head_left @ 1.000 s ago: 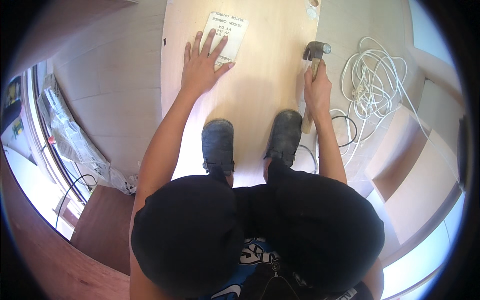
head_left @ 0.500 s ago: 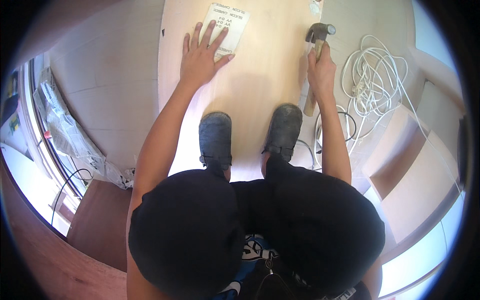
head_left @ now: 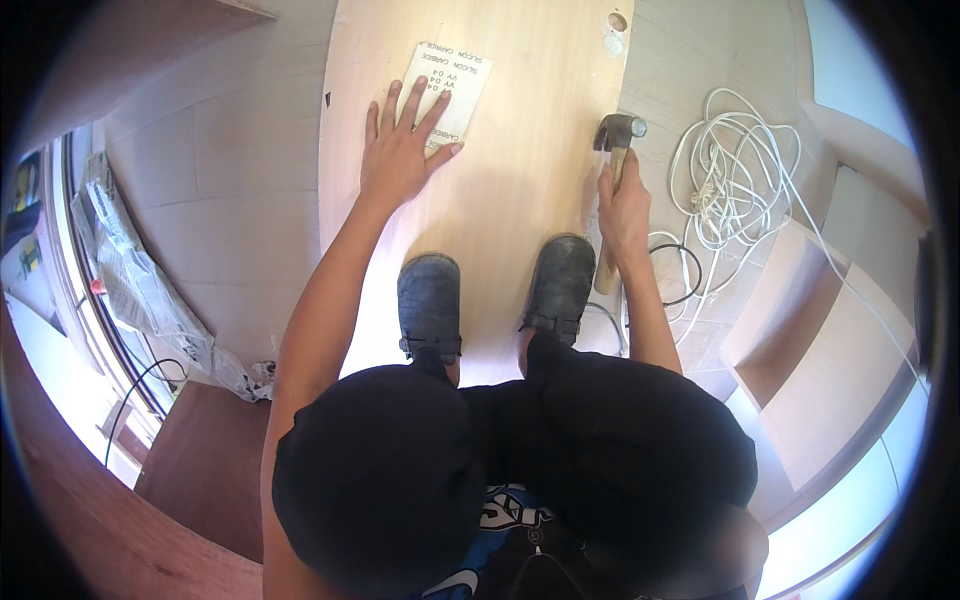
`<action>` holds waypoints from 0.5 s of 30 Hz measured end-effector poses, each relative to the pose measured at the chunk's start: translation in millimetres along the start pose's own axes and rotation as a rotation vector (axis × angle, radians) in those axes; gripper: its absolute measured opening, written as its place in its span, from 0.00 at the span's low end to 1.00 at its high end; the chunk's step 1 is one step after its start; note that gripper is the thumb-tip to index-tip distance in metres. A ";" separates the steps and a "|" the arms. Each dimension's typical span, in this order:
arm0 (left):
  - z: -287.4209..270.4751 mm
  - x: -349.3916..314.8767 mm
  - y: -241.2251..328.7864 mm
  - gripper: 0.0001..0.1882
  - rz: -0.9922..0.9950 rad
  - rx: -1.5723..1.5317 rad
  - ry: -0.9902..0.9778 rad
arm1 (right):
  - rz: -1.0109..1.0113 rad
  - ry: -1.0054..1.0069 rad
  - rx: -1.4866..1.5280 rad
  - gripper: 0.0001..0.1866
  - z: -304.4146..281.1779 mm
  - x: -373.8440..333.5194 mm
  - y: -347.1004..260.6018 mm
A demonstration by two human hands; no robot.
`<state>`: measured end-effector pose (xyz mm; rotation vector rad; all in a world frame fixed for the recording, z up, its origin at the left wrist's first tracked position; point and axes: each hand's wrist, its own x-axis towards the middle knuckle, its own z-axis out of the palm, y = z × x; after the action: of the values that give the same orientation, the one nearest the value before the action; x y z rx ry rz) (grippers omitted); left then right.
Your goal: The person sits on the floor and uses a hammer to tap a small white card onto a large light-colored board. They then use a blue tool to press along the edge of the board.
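Item: one pale wooden board (head_left: 520, 170), long, with two dark shoes (head_left: 430, 300) of a crouching person standing on it. Close to its right edge, in the far part, one hole (head_left: 617, 20) and one whitish patch (head_left: 613, 44); at its left edge, one small dark mark (head_left: 327, 99).

Item: one off-white sheet (head_left: 465, 80), flat, dark print on its upper face; lies on the far left half of the board, slightly askew to its edges.

Item: left hand (head_left: 398, 155), palm down on the left half of the board, fingers spread wide, tips over the near left part of the sheet. Grip wholly unclosed; nothing grasped, only pressed or rested upon. From where I stand I cannot tell how hard.

Item: one claw hammer (head_left: 619, 163), metal head, wooden handle; along the right edge of the board, head pointing to its far end, claw turned inward, handle butt just beside the right shoe. Whether it touches the board, I cannot tell.

Item: right hand (head_left: 626, 215), at the board's right edge, closed round the hammer's handle below the head.

Sundries: right of the board, one tangle of white cable (head_left: 704, 197) and one black loop (head_left: 697, 277); well to its left, one plastic-wrapped bundle (head_left: 150, 290).
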<state>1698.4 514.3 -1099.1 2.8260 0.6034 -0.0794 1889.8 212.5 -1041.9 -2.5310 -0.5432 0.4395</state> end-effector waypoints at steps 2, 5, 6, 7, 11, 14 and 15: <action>2.0 -2.0 0.0 0.42 0.000 0.011 0.009 | -0.088 0.034 -0.014 0.27 0.9 1.0 -6.5; 5.0 -2.8 -8.3 0.42 -0.002 0.069 0.016 | -0.001 -0.093 0.062 0.27 -12.2 12.2 -23.3; 7.4 -9.6 -6.0 0.42 -0.003 0.051 0.008 | 0.047 -0.131 0.075 0.27 -15.3 12.9 -28.4; 8.3 -9.0 -5.0 0.42 0.002 0.035 0.012 | 0.090 -0.157 0.088 0.27 -18.1 14.5 -30.8; 7.7 -4.4 -4.3 0.42 0.015 -0.005 0.026 | 0.009 -0.144 -0.011 0.28 -15.0 -37.0 -2.7; 10.1 -2.6 -5.2 0.42 0.033 0.029 0.056 | -0.003 -0.145 -0.009 0.29 -13.4 -48.6 2.5; 9.6 -3.1 -5.8 0.42 0.027 0.033 0.049 | 0.045 -0.180 0.021 0.29 -19.6 -38.5 -7.6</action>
<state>1693.1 515.7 -1109.4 2.8752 0.5788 -0.0157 1862.1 192.9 -1014.1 -2.5025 -0.5455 0.6910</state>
